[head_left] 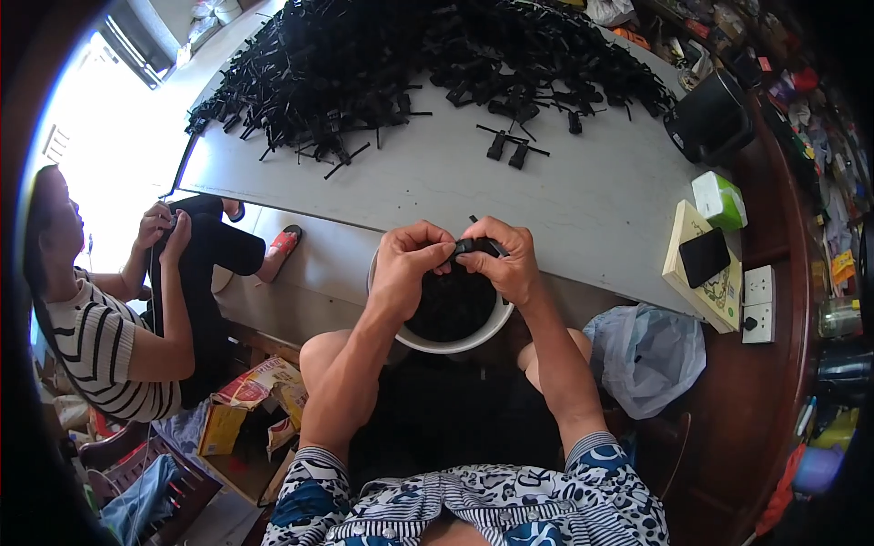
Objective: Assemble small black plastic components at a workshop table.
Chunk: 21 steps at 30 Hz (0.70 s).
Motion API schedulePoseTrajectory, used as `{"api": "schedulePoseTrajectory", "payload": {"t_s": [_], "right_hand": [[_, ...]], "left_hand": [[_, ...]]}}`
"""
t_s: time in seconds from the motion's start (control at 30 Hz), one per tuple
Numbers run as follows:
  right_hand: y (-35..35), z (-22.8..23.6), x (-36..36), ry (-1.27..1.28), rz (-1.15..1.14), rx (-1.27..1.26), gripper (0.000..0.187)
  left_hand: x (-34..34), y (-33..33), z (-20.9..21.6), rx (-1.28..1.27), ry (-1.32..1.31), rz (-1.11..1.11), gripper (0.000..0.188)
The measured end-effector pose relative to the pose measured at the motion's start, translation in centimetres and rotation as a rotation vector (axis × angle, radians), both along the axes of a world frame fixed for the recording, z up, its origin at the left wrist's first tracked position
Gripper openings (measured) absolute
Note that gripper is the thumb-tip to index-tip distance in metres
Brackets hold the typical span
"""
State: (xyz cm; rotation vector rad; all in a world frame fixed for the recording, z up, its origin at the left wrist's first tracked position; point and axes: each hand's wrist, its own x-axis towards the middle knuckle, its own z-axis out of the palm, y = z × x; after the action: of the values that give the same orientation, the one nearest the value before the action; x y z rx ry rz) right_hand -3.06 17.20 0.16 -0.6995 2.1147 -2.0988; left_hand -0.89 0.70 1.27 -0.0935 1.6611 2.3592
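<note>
My left hand (407,266) and my right hand (510,262) meet above a white-rimmed bucket (455,347) at the table's near edge. Both are closed on one small black buckle-like piece (472,246) with a strap, pinched between thumbs and fingers. Its finer shape is partly covered by the fingertips. Dark pieces (451,308) lie inside the bucket below, too dark to make out singly. Across the far part of the table spreads a big heap of black buckle-like pieces with thin straps (337,73). A few, such as this black piece (517,155), lie apart in front of it.
The grey-white table (583,218) stretches ahead. At its right stand a black container (710,116), a green-and-white packet (719,200) and a dark phone (704,258) on a pale box (675,264). A plastic bag (646,359) hangs below. Another person (114,337) sits left, near a torn carton (246,414).
</note>
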Motion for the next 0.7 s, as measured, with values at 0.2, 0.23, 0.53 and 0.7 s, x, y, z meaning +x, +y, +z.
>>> {"api": "schedulePoseTrajectory", "payload": {"t_s": [0.2, 0.23, 0.53, 0.7], "right_hand": [[-0.5, -0.5, 0.0, 0.033, -0.07, 0.037, 0.016], [-0.8, -0.6, 0.1, 0.095, -0.107, 0.101, 0.017], [-2.1, -1.2, 1.3, 0.445, -0.286, 0.306, 0.025], [-1.5, -0.3, 0.7, 0.468, -0.259, 0.333, 0.022]], "left_hand": [[0.4, 1.4, -0.1, -0.22, 0.164, 0.241, 0.008], [0.5, 1.5, -0.3, -0.222, 0.168, 0.245, 0.008], [0.5, 1.2, -1.6, -0.167, 0.167, 0.234, 0.015], [0.0, 0.7, -1.0, -0.016, 0.048, 0.083, 0.01]]}}
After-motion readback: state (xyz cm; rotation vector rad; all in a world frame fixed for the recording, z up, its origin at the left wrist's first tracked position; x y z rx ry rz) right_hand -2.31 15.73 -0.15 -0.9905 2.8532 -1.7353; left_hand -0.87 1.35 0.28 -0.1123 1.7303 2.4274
